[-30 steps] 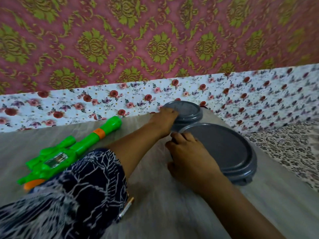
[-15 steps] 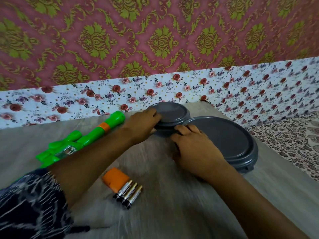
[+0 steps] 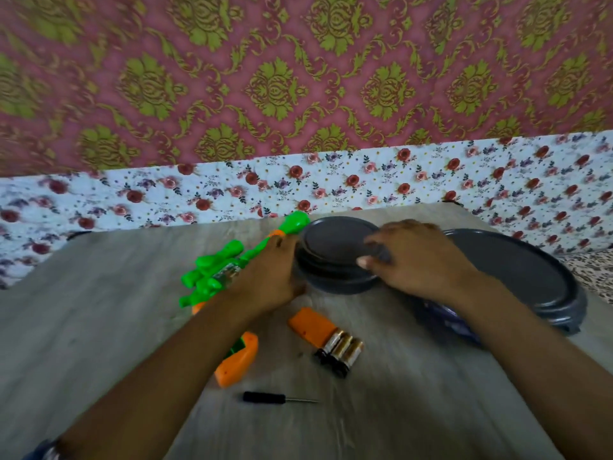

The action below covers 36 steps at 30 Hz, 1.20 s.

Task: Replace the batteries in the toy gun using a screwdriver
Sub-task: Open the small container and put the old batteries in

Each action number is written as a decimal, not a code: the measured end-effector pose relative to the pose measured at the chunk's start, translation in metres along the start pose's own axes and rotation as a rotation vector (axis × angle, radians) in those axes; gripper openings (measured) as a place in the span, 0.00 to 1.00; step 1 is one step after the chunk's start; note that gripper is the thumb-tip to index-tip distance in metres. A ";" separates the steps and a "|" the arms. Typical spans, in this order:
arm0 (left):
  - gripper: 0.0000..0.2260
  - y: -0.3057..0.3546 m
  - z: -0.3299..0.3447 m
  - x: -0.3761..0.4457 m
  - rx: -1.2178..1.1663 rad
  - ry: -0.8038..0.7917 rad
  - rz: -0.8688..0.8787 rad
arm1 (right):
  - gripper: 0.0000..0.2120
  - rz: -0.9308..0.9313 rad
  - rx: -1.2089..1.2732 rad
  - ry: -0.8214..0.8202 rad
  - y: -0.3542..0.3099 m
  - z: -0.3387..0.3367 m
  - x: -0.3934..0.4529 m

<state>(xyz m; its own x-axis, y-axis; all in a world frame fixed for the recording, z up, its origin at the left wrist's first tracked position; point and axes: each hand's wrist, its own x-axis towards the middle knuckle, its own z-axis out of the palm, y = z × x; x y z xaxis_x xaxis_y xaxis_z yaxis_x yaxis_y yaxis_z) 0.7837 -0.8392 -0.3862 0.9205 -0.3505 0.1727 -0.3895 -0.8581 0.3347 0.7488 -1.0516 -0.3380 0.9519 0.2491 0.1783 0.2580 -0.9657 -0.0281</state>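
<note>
Big grey tub parked right of centre, out of the way. Green toy gun left of centre, under the left forearm. Both hands, left hand and right hand, fingers spread and clamped round the small grey tub, probably opening it. Batteries and screwdriver lower centre, handy.

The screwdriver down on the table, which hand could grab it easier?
Probably the left hand. The screwdriver lies with its black handle pointing left, right beside the left forearm. The right hand sits farther off, over the small grey container. Both hands are at that container now.
</note>
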 end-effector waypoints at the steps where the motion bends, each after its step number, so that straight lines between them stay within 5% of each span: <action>1: 0.36 -0.001 0.002 0.000 0.003 -0.045 -0.023 | 0.24 -0.029 0.007 0.012 -0.011 0.004 0.009; 7: 0.45 -0.005 0.004 0.004 -0.064 -0.156 -0.059 | 0.45 0.029 -0.024 -0.140 -0.056 0.065 0.051; 11: 0.46 -0.015 0.005 0.011 -0.095 -0.168 -0.095 | 0.36 0.077 -0.053 0.025 -0.057 0.078 0.055; 19: 0.46 -0.014 0.007 0.019 -0.239 -0.136 -0.117 | 0.24 0.027 -0.272 0.042 -0.069 0.081 0.052; 36: 0.45 -0.013 0.019 0.017 -0.338 -0.058 -0.056 | 0.28 -0.037 -0.193 0.091 -0.060 0.078 0.040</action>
<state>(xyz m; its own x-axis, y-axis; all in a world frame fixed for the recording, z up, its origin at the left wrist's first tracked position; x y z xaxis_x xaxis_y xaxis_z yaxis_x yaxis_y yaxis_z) 0.8055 -0.8412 -0.4053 0.9372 -0.3354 0.0961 -0.3179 -0.7074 0.6314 0.7840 -0.9781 -0.4055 0.9213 0.2855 0.2640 0.2478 -0.9543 0.1673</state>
